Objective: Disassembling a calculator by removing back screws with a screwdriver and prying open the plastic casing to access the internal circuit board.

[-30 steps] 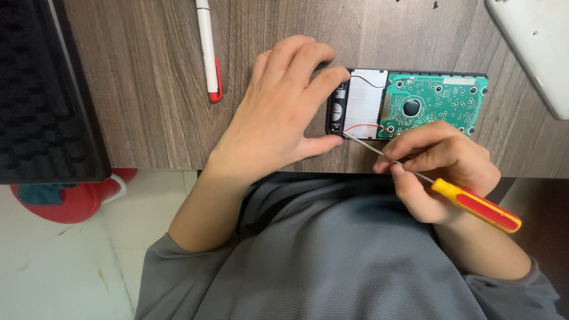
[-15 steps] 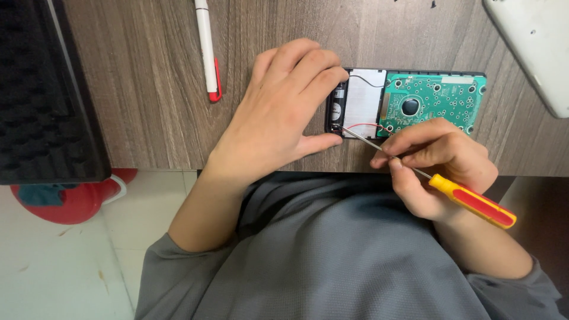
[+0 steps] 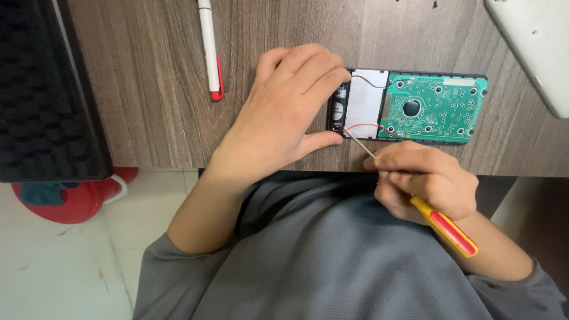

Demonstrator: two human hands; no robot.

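- Change since the earlier frames: slight; right hand point(image 3: 424, 186) has drawn a little toward the body with the screwdriver point(image 3: 415, 195), and the tip stays at the near-left corner of the opened device point(image 3: 409, 106). Left hand point(image 3: 284, 118) holds the same place.
- Opened device: flat black case lying on the bench point(image 3: 148, 89) near its front edge, back cover off. Green circuit board point(image 3: 435, 106) fills the right part; a white panel point(image 3: 366, 101) and a dark battery bay sit to the left. A thin red wire point(image 3: 367, 125) and a black one run across the panel.
- Left hand: laid over the left end of the case, fingers point(image 3: 320, 71) curled on the far edge, thumb pressed beside the near corner, pinning it flat.
- Right hand: fingers closed round the screwdriver shaft, with the yellow-and-red handle trailing back past the wrist.
- Handling, as judged: light, rigid shell, likely to skate on smooth wood unless pinned. The board and wires look fragile, and the solder joints would not bear pulling. Best held by the case's outer edges and ends, never by the board face or wires.
- Other items: white pen with red clip point(image 3: 209, 50) lying apart on the left; black foam-lined case point(image 3: 47, 89) at far left; pale tray corner point(image 3: 533, 41) at upper right; red container point(image 3: 71, 198) on the floor below.
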